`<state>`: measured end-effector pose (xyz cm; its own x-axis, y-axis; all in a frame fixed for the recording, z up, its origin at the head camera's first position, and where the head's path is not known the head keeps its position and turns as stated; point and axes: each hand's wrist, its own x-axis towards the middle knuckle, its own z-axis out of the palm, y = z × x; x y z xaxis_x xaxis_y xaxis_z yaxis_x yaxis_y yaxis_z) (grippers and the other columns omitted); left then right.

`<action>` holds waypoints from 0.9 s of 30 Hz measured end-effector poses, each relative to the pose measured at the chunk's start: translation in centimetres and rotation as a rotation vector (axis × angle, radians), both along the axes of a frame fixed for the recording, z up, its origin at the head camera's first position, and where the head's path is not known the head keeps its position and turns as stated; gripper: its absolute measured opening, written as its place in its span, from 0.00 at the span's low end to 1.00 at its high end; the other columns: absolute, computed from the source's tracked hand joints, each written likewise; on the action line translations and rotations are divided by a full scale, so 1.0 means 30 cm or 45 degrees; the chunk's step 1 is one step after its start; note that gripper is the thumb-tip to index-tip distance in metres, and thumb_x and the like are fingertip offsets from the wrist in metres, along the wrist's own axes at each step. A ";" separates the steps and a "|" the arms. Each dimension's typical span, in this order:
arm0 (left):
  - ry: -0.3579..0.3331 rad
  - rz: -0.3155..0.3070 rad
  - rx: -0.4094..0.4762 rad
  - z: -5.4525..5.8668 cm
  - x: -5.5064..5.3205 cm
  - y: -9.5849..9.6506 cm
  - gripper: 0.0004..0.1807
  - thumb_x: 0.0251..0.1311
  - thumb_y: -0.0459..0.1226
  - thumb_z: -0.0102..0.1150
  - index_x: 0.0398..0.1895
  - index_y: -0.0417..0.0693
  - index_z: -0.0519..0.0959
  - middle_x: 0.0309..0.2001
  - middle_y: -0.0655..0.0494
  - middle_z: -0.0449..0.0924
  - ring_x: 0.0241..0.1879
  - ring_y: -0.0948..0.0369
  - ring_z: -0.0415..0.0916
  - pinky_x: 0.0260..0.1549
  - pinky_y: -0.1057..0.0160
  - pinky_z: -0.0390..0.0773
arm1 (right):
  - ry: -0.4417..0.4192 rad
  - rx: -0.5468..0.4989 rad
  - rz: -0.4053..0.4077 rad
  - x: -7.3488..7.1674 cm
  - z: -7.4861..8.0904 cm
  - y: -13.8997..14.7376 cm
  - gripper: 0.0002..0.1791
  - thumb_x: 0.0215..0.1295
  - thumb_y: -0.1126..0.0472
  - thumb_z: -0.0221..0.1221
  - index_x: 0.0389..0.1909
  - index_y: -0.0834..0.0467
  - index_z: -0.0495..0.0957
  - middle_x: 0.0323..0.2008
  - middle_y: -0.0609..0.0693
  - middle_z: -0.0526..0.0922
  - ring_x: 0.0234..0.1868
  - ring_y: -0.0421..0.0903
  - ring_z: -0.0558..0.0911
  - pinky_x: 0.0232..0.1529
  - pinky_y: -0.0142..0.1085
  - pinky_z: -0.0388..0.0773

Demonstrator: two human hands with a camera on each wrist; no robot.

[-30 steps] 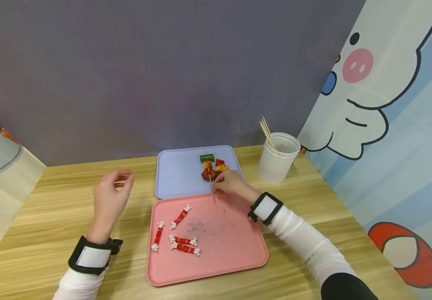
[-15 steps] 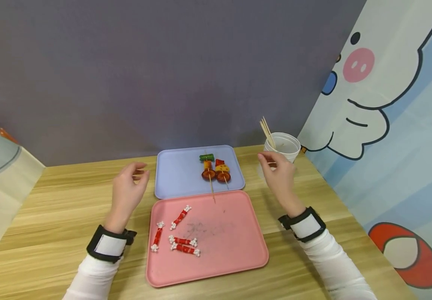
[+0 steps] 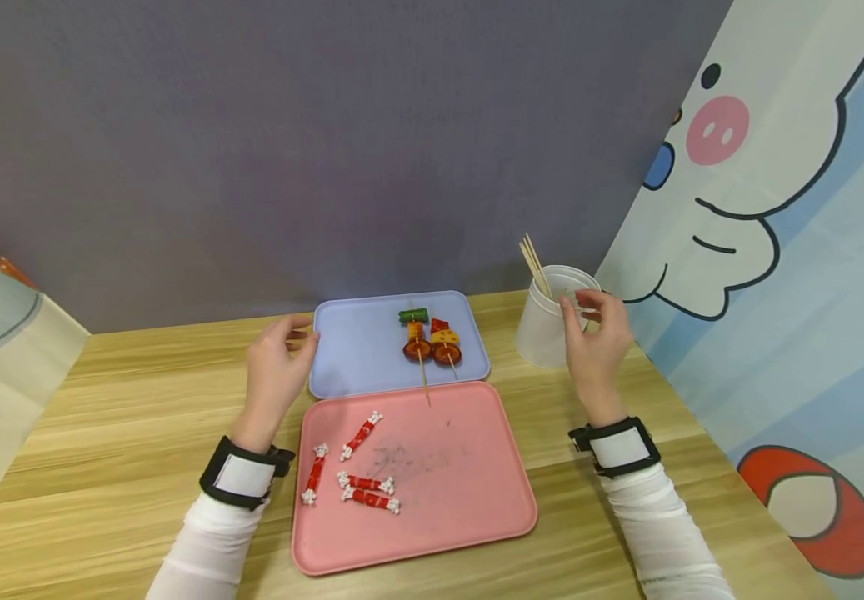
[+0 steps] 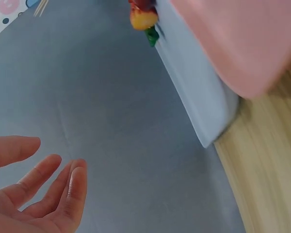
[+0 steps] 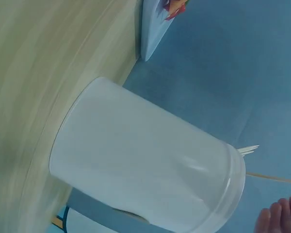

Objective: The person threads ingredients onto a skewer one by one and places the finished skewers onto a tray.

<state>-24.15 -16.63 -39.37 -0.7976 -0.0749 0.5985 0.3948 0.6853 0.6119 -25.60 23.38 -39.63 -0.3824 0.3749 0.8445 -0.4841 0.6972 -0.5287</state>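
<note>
My right hand (image 3: 596,337) is beside the rim of a white plastic tub (image 3: 540,333), its thumb and fingers apart. In the right wrist view a thin wooden skewer (image 5: 269,177) sticks out of the tub, its tip right by the thumb. Several more skewers (image 3: 535,265) lean out of the tub's left side. My left hand (image 3: 274,375) hovers at the left edge of the blue tray (image 3: 357,350), fingers loosely curved around nothing. On that tray lie two skewers of toy food, one with a green piece (image 3: 413,315), the other with a yellow piece (image 3: 444,337).
Nearer than the blue tray is a pink tray (image 3: 469,483); several red-and-white wrapped pieces (image 3: 367,498) lie on its left side. Wooden tabletop (image 3: 139,433) shows around both. A grey panel (image 3: 289,150) stands behind, and a printed cartoon curtain (image 3: 814,333) on the right.
My right hand has left the toy food skewer lying on the blue tray and moved right to the tub. My left hand has drifted right, toward the blue tray.
</note>
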 end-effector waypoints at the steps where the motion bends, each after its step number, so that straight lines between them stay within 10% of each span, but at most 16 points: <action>1: 0.002 -0.005 0.003 0.004 0.000 0.007 0.11 0.58 0.33 0.61 0.41 0.34 0.80 0.40 0.39 0.81 0.35 0.46 0.81 0.35 0.48 0.81 | -0.009 -0.004 -0.002 0.000 -0.002 -0.001 0.13 0.55 0.63 0.67 0.39 0.67 0.81 0.36 0.61 0.82 0.38 0.53 0.81 0.38 0.28 0.74; 11: 0.003 -0.025 0.018 0.014 0.005 0.024 0.10 0.58 0.32 0.61 0.41 0.35 0.80 0.40 0.39 0.81 0.35 0.47 0.81 0.35 0.48 0.81 | -0.040 -0.030 -0.001 -0.015 0.002 -0.030 0.12 0.56 0.64 0.66 0.42 0.61 0.83 0.38 0.57 0.85 0.41 0.51 0.82 0.43 0.47 0.79; 27: -0.010 0.010 -0.007 0.010 0.006 0.007 0.11 0.58 0.33 0.62 0.41 0.34 0.80 0.40 0.40 0.81 0.35 0.46 0.80 0.35 0.47 0.81 | -0.020 -0.078 0.022 -0.021 0.024 -0.042 0.08 0.58 0.63 0.64 0.34 0.64 0.85 0.34 0.57 0.86 0.37 0.50 0.85 0.43 0.30 0.79</action>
<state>-23.97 -16.40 -39.06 -0.8016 -0.0782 0.5927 0.3845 0.6918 0.6112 -26.24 22.13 -38.92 -0.4025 0.4187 0.8140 -0.4869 0.6551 -0.5777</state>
